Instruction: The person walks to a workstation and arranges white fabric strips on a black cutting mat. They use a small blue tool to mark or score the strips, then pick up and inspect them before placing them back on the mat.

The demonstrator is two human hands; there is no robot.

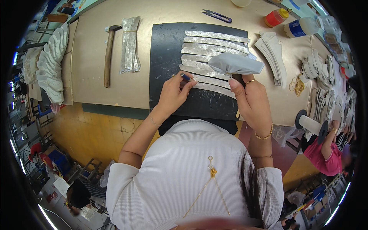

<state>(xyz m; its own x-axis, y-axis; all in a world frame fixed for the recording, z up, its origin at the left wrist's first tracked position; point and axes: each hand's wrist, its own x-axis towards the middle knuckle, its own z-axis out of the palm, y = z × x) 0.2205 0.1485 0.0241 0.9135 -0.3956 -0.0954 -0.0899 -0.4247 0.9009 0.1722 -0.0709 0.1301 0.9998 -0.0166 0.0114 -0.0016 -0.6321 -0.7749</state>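
Observation:
Several silvery, slightly curved strips (pixel 214 40) lie one below another on a black mat (pixel 168 46). Over the lower strips, my left hand (pixel 174 92) pinches a short blue pen-like tool (pixel 185 77), its fingertips close to the strips' left ends. In my right hand (pixel 253 97) is the dark handle of a tool whose broad head is covered in smooth pale grey material (pixel 237 64). That head hangs over the right part of the strips and hides some of them; what lies beneath the covering cannot be seen.
Left of the mat are a wooden-handled hammer (pixel 109 57) and a banded strip bundle (pixel 130 46). Thread snips (pixel 217 16) lie behind. To the right are pale curved pieces (pixel 273 53), a yellow-lidded red jar (pixel 276 18), a white bottle (pixel 301 27), rubber bands (pixel 297 85) and a spool (pixel 312 124).

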